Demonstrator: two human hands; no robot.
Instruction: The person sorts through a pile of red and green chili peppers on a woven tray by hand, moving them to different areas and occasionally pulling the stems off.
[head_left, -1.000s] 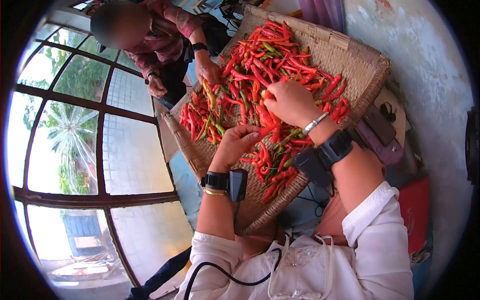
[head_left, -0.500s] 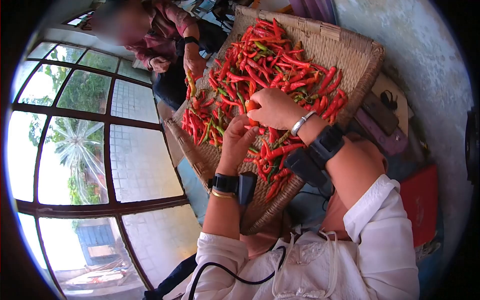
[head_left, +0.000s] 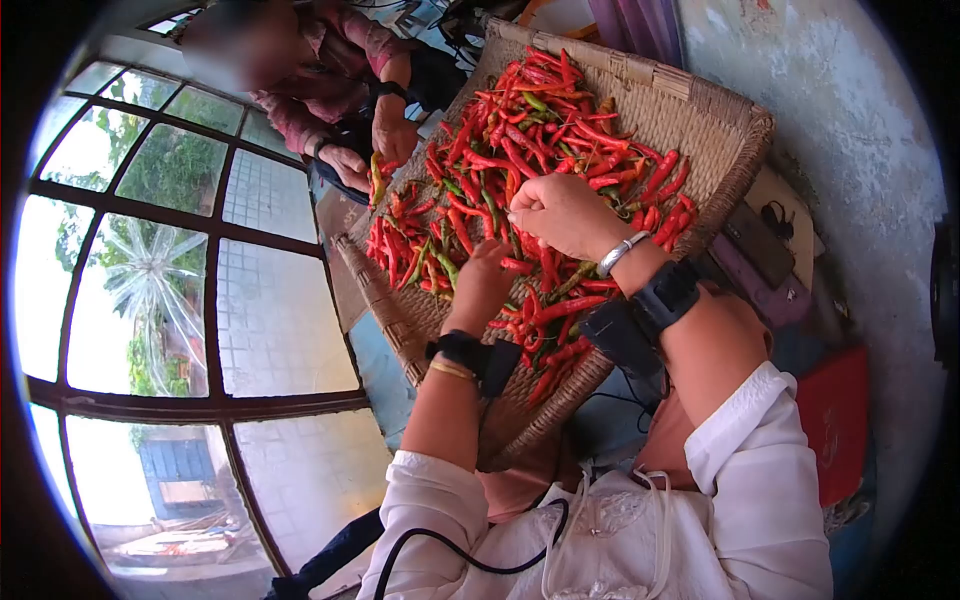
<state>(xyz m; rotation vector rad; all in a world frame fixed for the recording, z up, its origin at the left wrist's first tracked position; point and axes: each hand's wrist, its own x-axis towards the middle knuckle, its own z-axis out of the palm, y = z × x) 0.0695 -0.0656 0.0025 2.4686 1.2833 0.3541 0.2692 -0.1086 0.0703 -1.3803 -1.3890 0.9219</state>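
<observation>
Red chili peppers, a few green or mottled among them, lie heaped in a shallow woven basket. Over the near part of the heap, my left hand is closed, its fingers curled and slightly blurred. A red chili lies right at its fingertips; what those fingers hold is hidden. Just above and to its right, my right hand has its fingers pinched together over the chilies, their tips partly hidden. A small gap separates the two hands. Each wrist carries a black strapped device and a bangle.
Across the basket, another person's hands hold a yellowish-red chili by the basket's left edge. A paned window fills the left side. To the right are a wall and a red box. A black cable crosses my front.
My hands have drawn apart slightly. The orange-red chili seen in my right fingers no longer shows. The other person's two hands have come closer together at their chili.
</observation>
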